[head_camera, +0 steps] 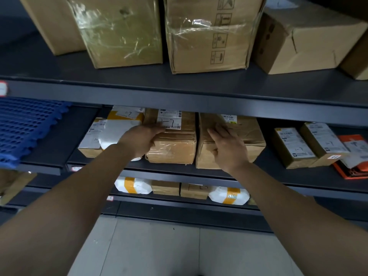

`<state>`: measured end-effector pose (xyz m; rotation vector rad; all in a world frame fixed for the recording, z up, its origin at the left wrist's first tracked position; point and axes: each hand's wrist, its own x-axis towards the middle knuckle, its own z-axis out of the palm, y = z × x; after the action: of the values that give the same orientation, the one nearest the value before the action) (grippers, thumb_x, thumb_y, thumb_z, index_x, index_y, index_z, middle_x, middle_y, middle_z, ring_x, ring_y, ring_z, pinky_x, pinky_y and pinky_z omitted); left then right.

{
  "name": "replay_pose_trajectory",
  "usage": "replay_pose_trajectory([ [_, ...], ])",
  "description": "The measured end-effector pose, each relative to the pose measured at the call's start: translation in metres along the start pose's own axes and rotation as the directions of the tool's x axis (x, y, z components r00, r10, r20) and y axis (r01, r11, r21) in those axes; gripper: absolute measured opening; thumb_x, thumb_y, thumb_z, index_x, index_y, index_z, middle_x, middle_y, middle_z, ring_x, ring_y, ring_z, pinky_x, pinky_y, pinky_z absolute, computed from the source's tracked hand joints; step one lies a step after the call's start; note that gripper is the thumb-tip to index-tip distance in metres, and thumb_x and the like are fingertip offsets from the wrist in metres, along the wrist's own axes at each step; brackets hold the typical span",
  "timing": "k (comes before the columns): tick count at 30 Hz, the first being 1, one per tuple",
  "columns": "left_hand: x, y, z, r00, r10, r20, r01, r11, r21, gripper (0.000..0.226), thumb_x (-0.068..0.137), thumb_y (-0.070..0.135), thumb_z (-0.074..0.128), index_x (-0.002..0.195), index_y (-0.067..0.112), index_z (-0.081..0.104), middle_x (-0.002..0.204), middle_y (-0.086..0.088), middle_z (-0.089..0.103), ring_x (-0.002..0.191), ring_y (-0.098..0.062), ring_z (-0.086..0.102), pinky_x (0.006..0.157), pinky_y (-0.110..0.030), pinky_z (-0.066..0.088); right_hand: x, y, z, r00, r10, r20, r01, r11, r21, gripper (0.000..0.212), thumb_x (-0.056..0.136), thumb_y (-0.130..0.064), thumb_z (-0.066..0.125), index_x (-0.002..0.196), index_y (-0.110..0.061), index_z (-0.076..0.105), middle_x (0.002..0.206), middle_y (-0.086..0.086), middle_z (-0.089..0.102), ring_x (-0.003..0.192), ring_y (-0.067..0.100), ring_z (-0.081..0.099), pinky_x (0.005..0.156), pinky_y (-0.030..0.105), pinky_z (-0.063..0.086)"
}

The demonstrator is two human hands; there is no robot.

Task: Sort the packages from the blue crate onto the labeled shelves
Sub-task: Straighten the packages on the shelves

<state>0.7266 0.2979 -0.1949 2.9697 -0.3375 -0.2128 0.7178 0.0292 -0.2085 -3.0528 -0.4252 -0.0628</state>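
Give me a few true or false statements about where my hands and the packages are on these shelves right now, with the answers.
1. The left hand rests on the left box and the right hand on the right box. True.
2. The label on the left box reads 1-7. True.
3. The orange package lies at the left end of its shelf. False: it lies at the right end; the blue crate is at the left.
4. The top shelf holds white bags. False: it holds big boxes; the white bags lie on the lowest shelf in view.
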Motion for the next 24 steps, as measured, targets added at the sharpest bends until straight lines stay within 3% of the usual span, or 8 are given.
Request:
replay_pose_trajectory([
  [10, 0.000, -0.004, -0.001, 0.998, 0.036, -0.059, -0.037, 0.999, -0.017, 0.068, 0.086, 0.006, 0.068, 0.145, 0.025, 0.042, 0.153, 0.000, 0.037, 0.133, -0.028, 0.043, 0.109, -0.039, 0.039, 0.006, -0.010, 0.006, 0.998, 0.032, -0.059, -0.030, 0.999, 0.027, 0.073, 0.087, -0.008, 0.063, 0.150, -0.025, 0.031, 0.157, 0.005, 0.028, 0.145, 0.028, 0.022, 0.115, 0.042, 0.027],
  [19, -0.004, -0.010, 0.004, 0.995, 0.073, -0.063, -0.075, 0.997, -0.030, 0.069, 0.086, 0.004, 0.067, 0.146, 0.024, 0.040, 0.155, 0.002, 0.032, 0.139, -0.024, 0.036, 0.111, -0.034, 0.034, 0.001, -0.011, 0.005, 0.999, 0.046, -0.028, -0.047, 0.999, -0.009, 0.071, 0.091, -0.015, 0.060, 0.152, -0.027, 0.025, 0.159, 0.003, 0.024, 0.145, 0.026, 0.020, 0.115, 0.042, 0.029],
  [24, -0.004, -0.008, 0.004, 0.995, 0.082, -0.064, -0.081, 0.997, 0.012, 0.066, 0.089, 0.008, 0.063, 0.147, 0.023, 0.037, 0.157, 0.001, 0.028, 0.142, -0.023, 0.031, 0.110, -0.039, 0.037, -0.005, -0.012, -0.002, 0.999, 0.036, 0.017, -0.036, 0.999, -0.011, 0.070, 0.095, -0.025, 0.057, 0.153, -0.025, 0.019, 0.161, 0.005, 0.016, 0.147, 0.026, 0.014, 0.118, 0.042, 0.023],
])
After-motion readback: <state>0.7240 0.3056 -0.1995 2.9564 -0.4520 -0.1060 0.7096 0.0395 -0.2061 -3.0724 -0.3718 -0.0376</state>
